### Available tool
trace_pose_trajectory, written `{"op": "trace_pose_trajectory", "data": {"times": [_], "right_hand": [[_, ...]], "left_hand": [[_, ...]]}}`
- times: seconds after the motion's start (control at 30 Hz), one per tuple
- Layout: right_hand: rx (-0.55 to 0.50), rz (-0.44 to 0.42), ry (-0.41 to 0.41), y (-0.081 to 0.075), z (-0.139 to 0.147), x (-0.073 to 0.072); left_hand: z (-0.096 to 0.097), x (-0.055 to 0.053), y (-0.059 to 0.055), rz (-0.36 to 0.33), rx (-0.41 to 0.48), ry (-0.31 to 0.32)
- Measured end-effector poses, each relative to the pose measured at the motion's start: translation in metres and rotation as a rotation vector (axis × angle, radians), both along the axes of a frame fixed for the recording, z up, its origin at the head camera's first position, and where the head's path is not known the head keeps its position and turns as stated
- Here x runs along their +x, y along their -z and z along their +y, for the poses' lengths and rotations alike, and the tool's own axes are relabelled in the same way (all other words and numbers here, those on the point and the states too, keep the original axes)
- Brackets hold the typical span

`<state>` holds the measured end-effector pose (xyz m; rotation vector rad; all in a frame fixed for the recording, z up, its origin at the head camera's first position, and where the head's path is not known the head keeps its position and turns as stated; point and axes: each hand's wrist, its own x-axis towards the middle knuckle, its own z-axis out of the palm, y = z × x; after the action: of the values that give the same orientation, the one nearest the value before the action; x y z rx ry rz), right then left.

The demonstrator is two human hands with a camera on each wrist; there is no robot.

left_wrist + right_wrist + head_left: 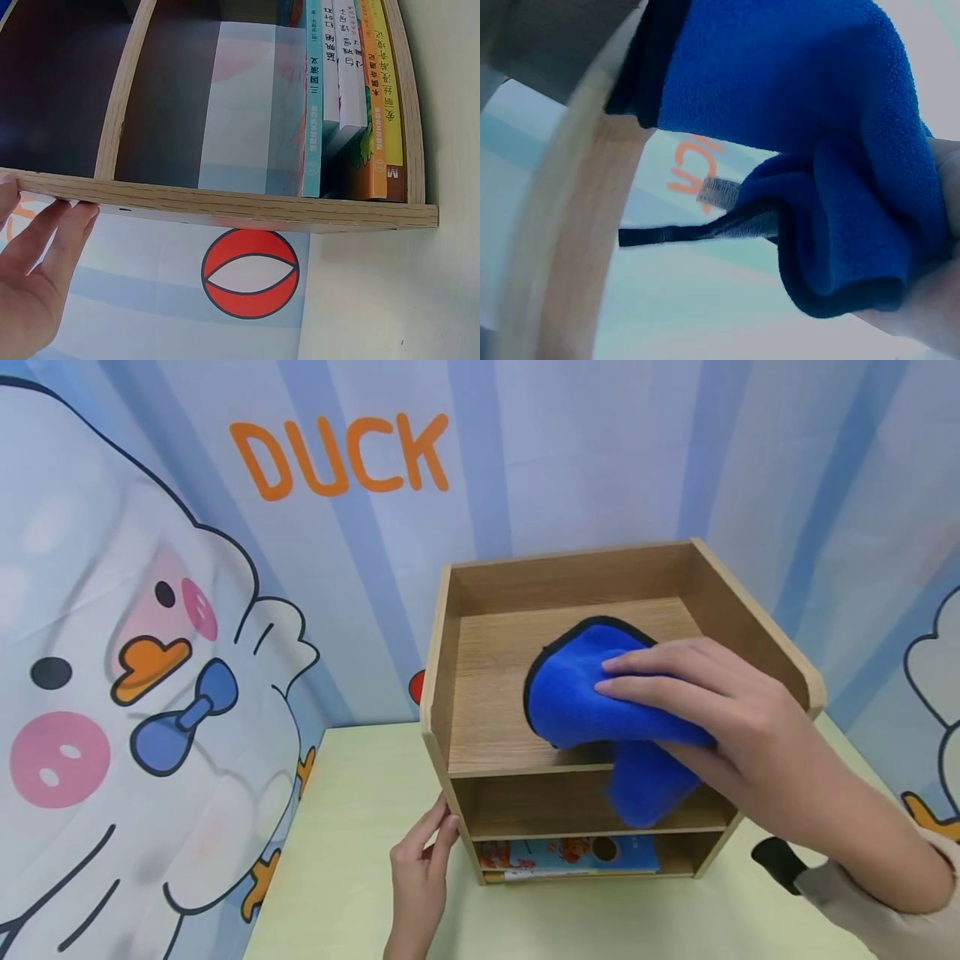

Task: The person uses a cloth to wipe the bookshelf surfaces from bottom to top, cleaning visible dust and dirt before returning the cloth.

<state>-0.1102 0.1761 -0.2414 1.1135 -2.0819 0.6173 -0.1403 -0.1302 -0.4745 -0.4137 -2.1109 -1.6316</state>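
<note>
A blue cloth with black edging hangs bunched in my right hand, which grips it over the top deck of a small wooden shelf. One end of the cloth droops in front of the upper opening. In the right wrist view the cloth hides most of the fingers. My left hand touches the outer left side of the shelf near its front edge. Seen from the left wrist, the left hand has its fairly straight fingertips against the side panel.
Several books lie in the bottom compartment. The shelf stands on a pale green table against a printed duck curtain. A dark object shows by the right sleeve.
</note>
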Motion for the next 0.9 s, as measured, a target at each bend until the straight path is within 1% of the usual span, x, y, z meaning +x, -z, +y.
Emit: {"op": "trace_pose_trajectory", "data": {"times": [0.1, 0.2, 0.27, 0.37, 0.4, 0.5, 0.6, 0.77, 0.83, 0.87, 0.9], "right_hand": [[-0.044, -0.024, 0.015, 0.013, 0.014, 0.01], [-0.104, -0.102, 0.071, 0.027, 0.028, 0.023], [-0.168, -0.159, 0.1, 0.037, 0.038, 0.031], [-0.265, -0.26, 0.202, 0.054, 0.055, 0.048], [-0.312, -0.28, 0.214, 0.062, 0.061, 0.052], [-0.398, -0.311, 0.286, 0.086, 0.083, 0.065], [-0.507, -0.335, 0.222, 0.114, 0.107, 0.071], [-0.69, -0.502, 0.111, 0.152, 0.137, 0.08], [-0.749, -0.56, 0.098, 0.164, 0.143, 0.083], [-0.755, -0.575, 0.117, 0.169, 0.144, 0.085], [-0.775, -0.601, 0.111, 0.175, 0.145, 0.085]], "left_hand": [[0.0, 0.001, 0.001, -0.009, -0.003, -0.004], [-0.001, 0.001, 0.001, -0.008, -0.007, -0.01], [0.0, 0.001, 0.002, -0.004, -0.008, -0.01], [0.0, 0.001, 0.002, -0.01, -0.012, -0.008], [0.0, 0.001, 0.002, -0.015, -0.013, -0.009], [0.001, 0.001, 0.002, -0.022, -0.011, -0.015], [0.001, 0.001, 0.002, -0.025, -0.007, -0.016], [0.001, -0.001, 0.002, -0.006, -0.01, -0.013], [0.001, -0.001, 0.003, 0.009, -0.011, -0.013], [0.001, -0.001, 0.003, 0.012, -0.01, -0.013], [0.001, -0.001, 0.003, 0.013, -0.01, -0.015]]}}
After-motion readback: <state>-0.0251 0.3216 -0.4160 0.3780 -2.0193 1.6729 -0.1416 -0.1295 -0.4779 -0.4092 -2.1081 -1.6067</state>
